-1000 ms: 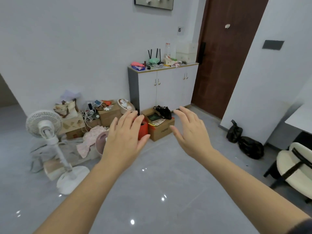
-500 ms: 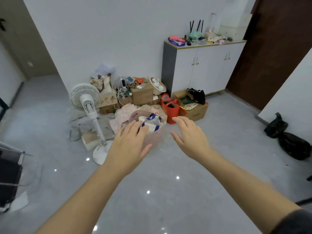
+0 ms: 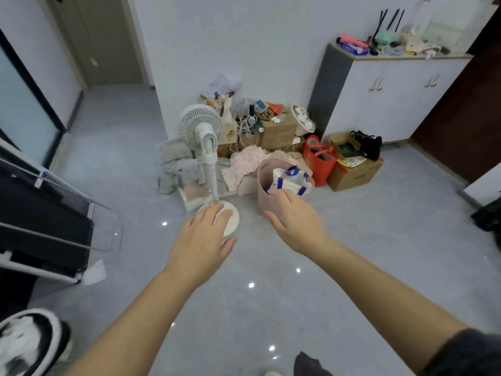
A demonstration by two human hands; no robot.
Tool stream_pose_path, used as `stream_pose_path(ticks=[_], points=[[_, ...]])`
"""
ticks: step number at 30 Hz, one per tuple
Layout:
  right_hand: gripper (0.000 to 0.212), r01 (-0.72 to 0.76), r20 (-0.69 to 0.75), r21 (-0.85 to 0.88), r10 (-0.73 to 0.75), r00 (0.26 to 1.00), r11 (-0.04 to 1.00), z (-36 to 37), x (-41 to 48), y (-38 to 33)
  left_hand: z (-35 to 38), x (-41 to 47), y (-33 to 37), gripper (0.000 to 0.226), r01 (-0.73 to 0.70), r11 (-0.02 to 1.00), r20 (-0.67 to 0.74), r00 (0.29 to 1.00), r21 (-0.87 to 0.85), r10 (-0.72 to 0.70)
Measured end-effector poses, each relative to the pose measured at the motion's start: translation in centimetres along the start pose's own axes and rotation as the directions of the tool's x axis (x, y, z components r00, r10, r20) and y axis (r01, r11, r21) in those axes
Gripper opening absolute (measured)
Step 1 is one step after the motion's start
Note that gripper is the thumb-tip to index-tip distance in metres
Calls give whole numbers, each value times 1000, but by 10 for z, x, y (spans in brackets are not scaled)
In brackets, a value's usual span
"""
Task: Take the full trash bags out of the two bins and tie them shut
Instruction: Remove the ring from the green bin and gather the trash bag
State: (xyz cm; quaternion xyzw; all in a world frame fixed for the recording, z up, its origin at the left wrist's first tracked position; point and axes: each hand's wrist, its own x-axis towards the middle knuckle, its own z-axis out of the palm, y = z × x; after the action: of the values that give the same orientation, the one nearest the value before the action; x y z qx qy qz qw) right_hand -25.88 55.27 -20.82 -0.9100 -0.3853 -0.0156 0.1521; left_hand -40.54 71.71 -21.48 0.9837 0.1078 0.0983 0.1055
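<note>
A pink bin (image 3: 264,185) stands on the grey floor in front of a pile of clutter. A white bag with blue handles (image 3: 290,180) fills its top. My right hand (image 3: 294,218) reaches out in front of the bin, fingers spread, fingertips at the bin's near rim beside the bag. My left hand (image 3: 202,241) hovers open to the left, over the round base of a white fan (image 3: 206,147). Neither hand holds anything. At the right edge of the view lies a black trash bag (image 3: 489,217), partly cut off.
Behind the bin are cardboard boxes (image 3: 355,173), a red tote bag (image 3: 320,160), clothes and cables. A white cabinet (image 3: 390,96) stands at the right by a dark door. A black folding rack (image 3: 46,221) is at the left. Open floor lies around my arms.
The view has tilted down and moved closer to the pink bin. Both hands have advanced; the right one now reaches the bin's rim, and the left one is over the fan base.
</note>
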Motion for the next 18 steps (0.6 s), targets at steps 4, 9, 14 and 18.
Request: stream_pose_path(ticks=[4,9,14,18], points=[[50,-65,79,73,59,995,995,45,-29,-86,-9,-66,-83,47,18,1000,59,998,-1,-18],[50,-96,232,100,71,970,990,119,-46,-189,-5,-133,-189,48,108,994,128,986,-35,-103],[48,-75,338,116,32,941,990,196,-31,-267,14,-170,-277,46,268,954,178,954,-132,-243],[48,-32,396,141,-26,918,990,268,2,-325,37,-200,-359,46,378,916,208,915,-138,-346]])
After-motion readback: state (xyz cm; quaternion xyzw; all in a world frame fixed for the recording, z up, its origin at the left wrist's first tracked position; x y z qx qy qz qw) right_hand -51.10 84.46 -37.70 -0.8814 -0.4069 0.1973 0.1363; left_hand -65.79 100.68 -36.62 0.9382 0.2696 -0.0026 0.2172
